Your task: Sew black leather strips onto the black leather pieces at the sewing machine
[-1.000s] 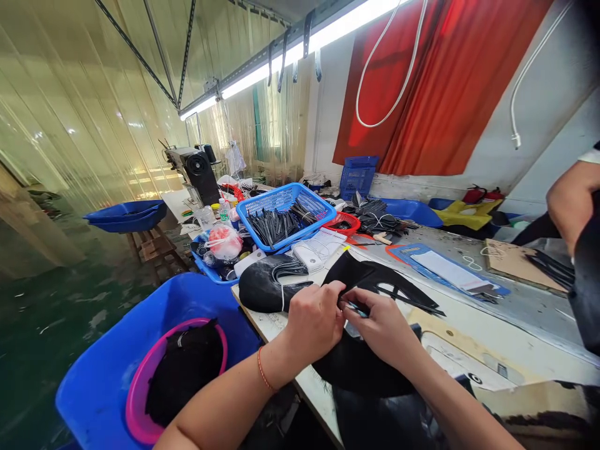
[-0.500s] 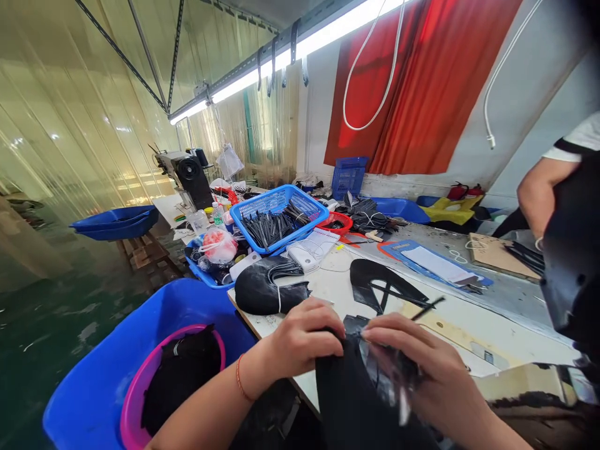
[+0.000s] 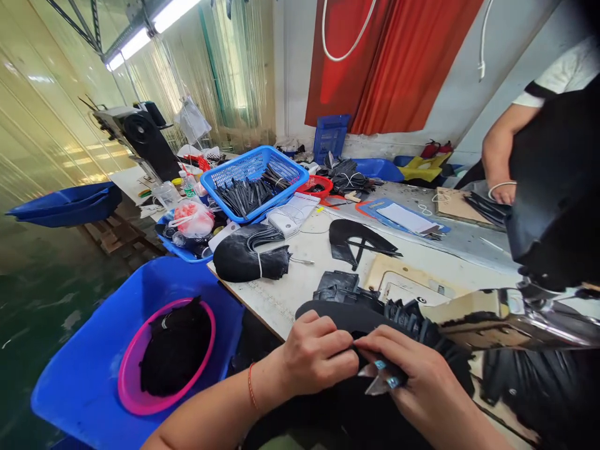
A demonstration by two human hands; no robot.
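Note:
A curved black fabric-like piece (image 3: 335, 310) lies across the near edge of the table, in front of my body. My left hand (image 3: 319, 351) is closed on its inner edge, fingers curled. Close beside it, the fingertips of my right hand (image 3: 412, 365) pinch the same edge. Tucked under my right fingers is a small dark tool (image 3: 391, 378) with pale pointed ends and light blue marks; its kind I cannot make out. Just beyond the piece lie flat black pieces (image 3: 340, 286) and a row of gathered black strips (image 3: 412, 317).
A sewing machine (image 3: 510, 315) stands at right. A tied black bundle (image 3: 248, 253), a cut black piece (image 3: 359, 240) and a blue basket (image 3: 260, 209) of black strips lie on the table. A pink basin (image 3: 129, 390) sits in a blue tub (image 3: 70, 375). A co-worker's arm (image 3: 501, 147) is across the table.
My view has shifted, bringing the sewing machine into sight. The black piece has gone from hanging upright to lying lower and flatter, and my hands have come closer together along its edge.

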